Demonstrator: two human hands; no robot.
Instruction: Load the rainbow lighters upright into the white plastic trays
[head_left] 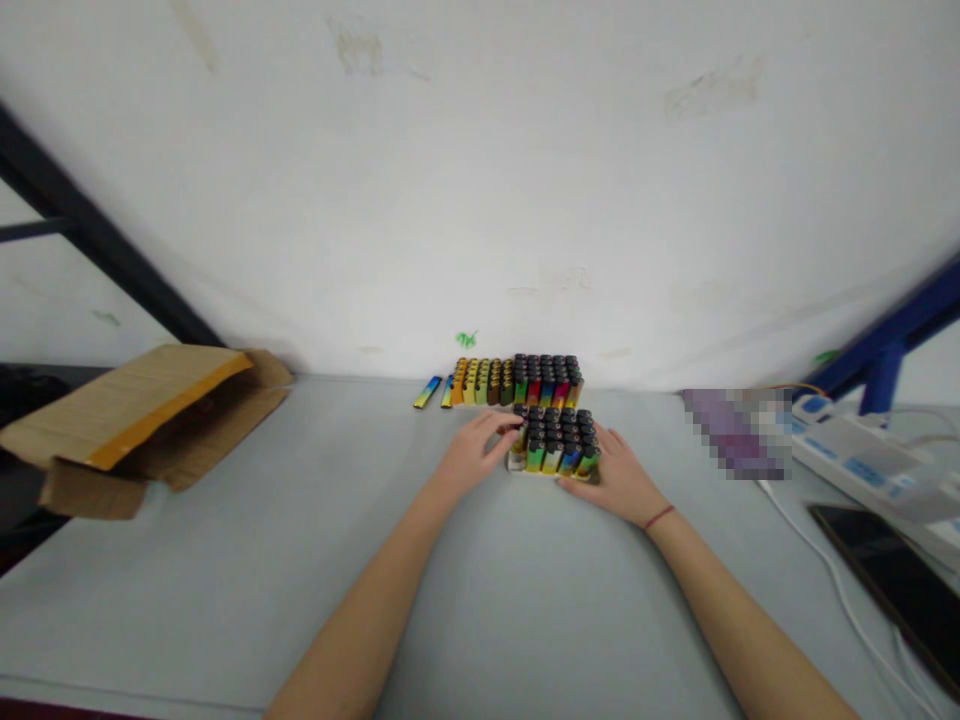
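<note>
Head view: lighters (561,440) between hands (477,450) (621,478), well inside table's near edge (67,697).

Soft, even indoor light, with wide-angle stretch and mild blur.
Pale, diffuse brightness spreads over the white wall (420,190) and grey tabletop (300,560), its direction hard to tell. Shadows are faint: a dim grey tone lies between the forearms (390,590), and the inside of the cardboard box (161,385) turns dark brown. The phone (889,570) reads nearly black. Toward the edges the lens stretches things, with the dark post (112,235) and blue post (892,375) slanting. The small lighters (555,435) lose fine detail; coarse square blocks mask a purplish patch (731,430) near the power strip (847,450).
</note>
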